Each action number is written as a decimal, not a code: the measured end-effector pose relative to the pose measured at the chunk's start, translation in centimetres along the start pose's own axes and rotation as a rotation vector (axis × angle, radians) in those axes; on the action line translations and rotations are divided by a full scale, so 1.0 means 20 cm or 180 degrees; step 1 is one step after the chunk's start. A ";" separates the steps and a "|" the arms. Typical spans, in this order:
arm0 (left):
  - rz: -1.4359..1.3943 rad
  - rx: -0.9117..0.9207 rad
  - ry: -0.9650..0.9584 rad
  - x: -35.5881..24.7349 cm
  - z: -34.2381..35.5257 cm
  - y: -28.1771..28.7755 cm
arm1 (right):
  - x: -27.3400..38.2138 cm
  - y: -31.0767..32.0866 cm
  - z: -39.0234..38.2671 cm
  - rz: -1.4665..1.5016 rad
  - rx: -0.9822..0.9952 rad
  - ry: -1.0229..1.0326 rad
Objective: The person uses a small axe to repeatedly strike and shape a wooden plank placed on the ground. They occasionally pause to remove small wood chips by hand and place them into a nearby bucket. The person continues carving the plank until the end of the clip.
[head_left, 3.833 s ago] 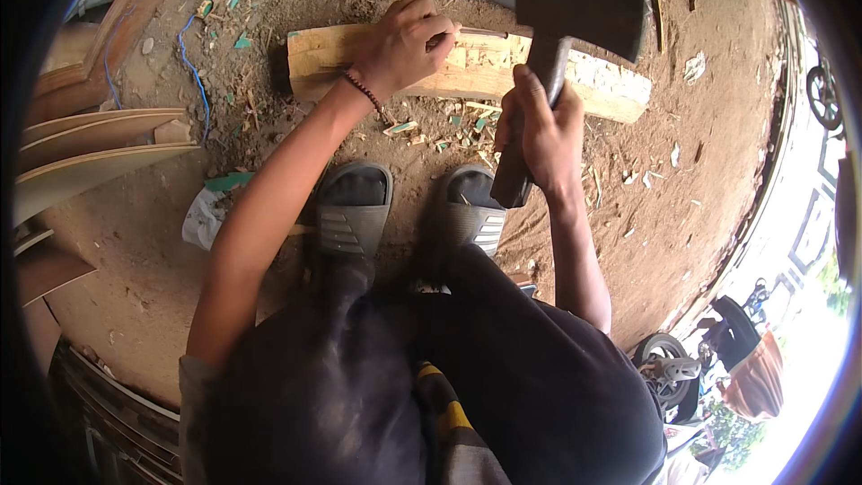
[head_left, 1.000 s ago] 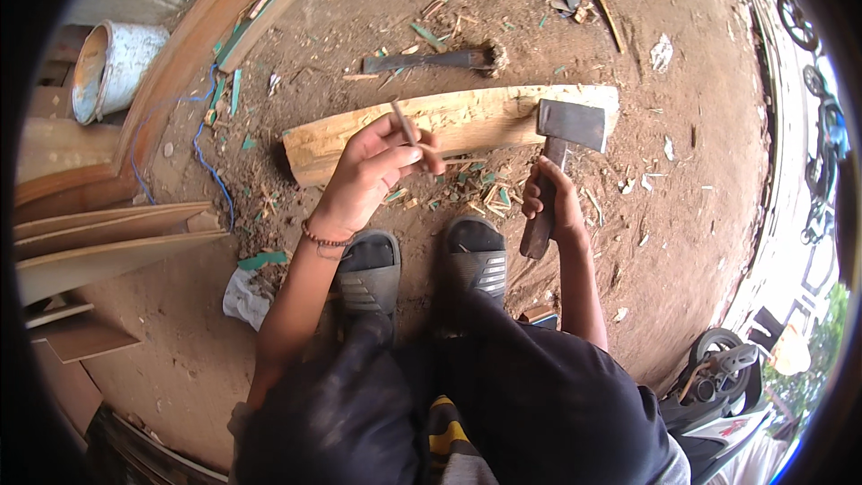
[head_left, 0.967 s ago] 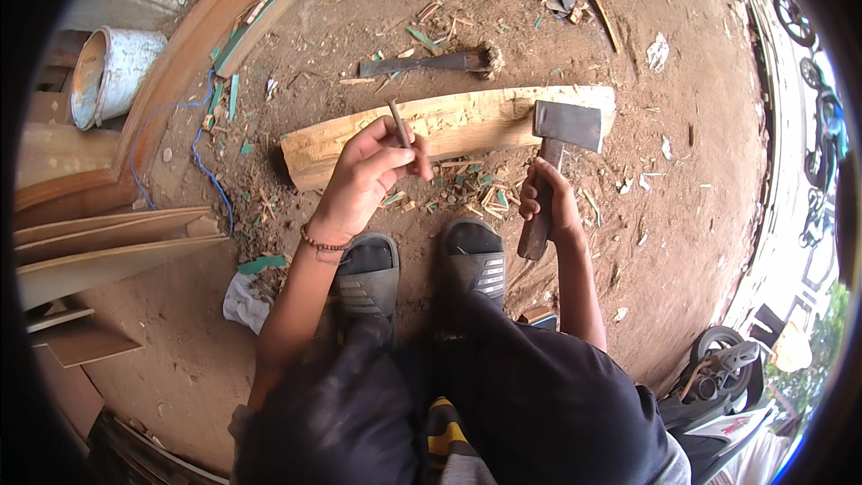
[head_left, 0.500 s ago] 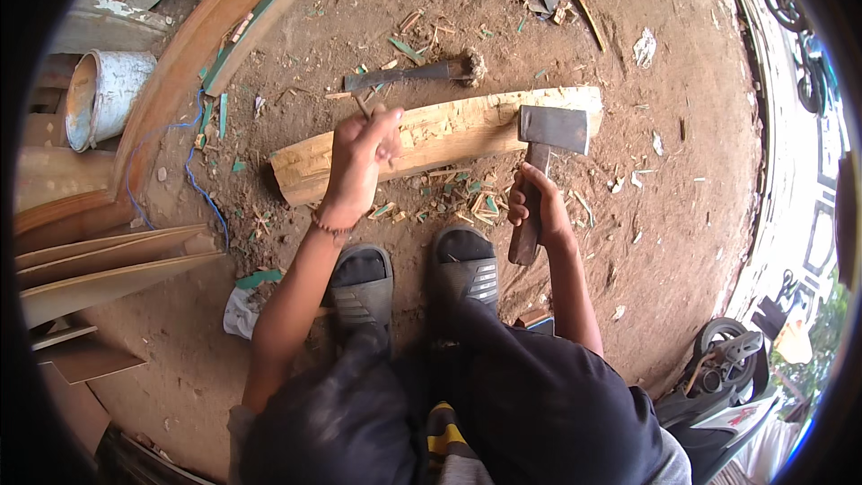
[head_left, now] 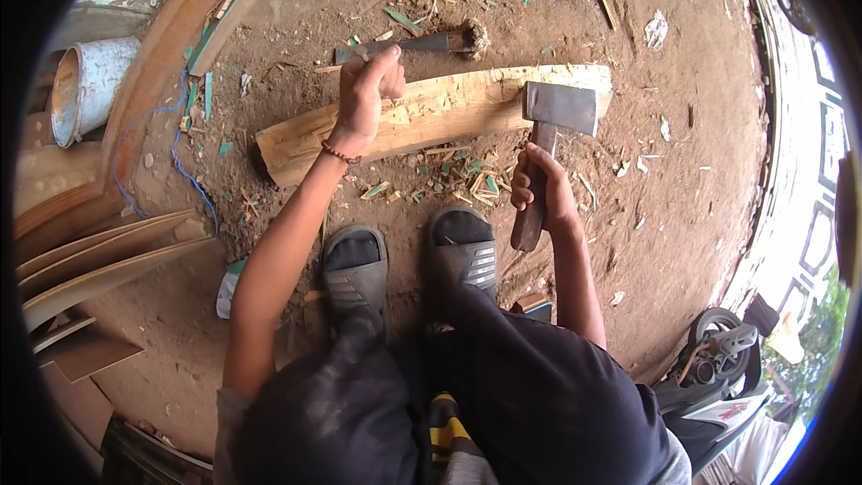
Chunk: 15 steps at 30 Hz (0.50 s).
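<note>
Head view, looking down on a person squatting on a dirt floor (head_left: pixel 682 171). A pale, rough-hewn wooden plank (head_left: pixel 431 112) lies across the ground just ahead of the two feet in grey sandals (head_left: pixel 409 260), its left end nearer the person than its right.

The left hand (head_left: pixel 366 90) is raised over the middle of the plank, its grip closed in a fist with the thumb uppermost; whether it pinches anything small cannot be told. A beaded bracelet (head_left: pixel 339 154) circles the left wrist.

The right hand (head_left: pixel 537 187) has its grip clamped on the dark wooden handle of a hatchet (head_left: pixel 549 139). The hatchet's grey steel head rests against the right part of the plank, the handle running back toward the person.

Just beyond the plank lies a dark metal tool (head_left: pixel 409 43) with a frayed, mushroomed right end, close to the left hand's knuckles; contact cannot be told. Wood chips (head_left: pixel 449 175) and green splinters are scattered between plank and sandals.

At the left stand curved wooden boards (head_left: pixel 99 251), a curved timber frame (head_left: pixel 171 63) and a whitish paint-stained bucket (head_left: pixel 85 85) lying on its side. A blue cord (head_left: pixel 184 171) trails over the dirt. A parked motorbike (head_left: pixel 718 368) shows at lower right.
</note>
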<state>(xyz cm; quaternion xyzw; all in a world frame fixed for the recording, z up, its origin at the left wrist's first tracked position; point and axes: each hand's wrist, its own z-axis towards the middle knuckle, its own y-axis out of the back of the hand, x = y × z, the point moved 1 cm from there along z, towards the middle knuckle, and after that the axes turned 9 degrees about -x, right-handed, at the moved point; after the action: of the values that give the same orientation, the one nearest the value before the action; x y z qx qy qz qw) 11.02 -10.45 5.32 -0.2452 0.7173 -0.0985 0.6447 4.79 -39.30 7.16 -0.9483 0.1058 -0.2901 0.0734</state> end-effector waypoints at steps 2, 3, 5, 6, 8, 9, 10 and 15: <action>-0.0013 -0.0024 -0.0039 0.03 0.00 0.01 | 0.00 0.00 0.00 0.0097 -0.0021 -0.0029; 0.0032 -0.0024 -0.0073 0.04 0.00 0.01 | 0.00 0.00 0.00 0.0116 -0.0056 -0.0046; 0.0166 -0.0034 -0.0173 0.05 0.00 0.02 | -0.01 0.00 0.01 0.0171 -0.0068 -0.0094; 0.0309 -0.0064 -0.0220 0.06 0.00 0.02 | -0.01 0.00 0.01 0.0134 -0.0059 -0.0062; 0.0518 -0.0103 -0.0314 0.07 -0.01 0.04 | -0.01 0.00 0.01 0.0094 -0.0040 -0.0006; 0.0583 -0.0116 -0.0364 0.07 -0.01 0.04 | -0.01 0.00 0.01 0.0093 -0.0016 0.0004; 0.0674 -0.0103 -0.0445 0.08 -0.02 0.04 | -0.01 0.00 0.01 0.0090 0.0014 0.0012; 0.0642 -0.0069 -0.0543 0.11 -0.02 0.02 | 0.01 -0.01 -0.01 0.0017 -0.0070 -0.0027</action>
<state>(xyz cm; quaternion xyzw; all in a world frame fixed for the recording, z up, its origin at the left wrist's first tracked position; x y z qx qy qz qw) 10.32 -11.21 3.17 -0.1864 0.6820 -0.0042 0.7072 4.87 -39.17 7.35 -0.9500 0.1112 -0.2847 0.0642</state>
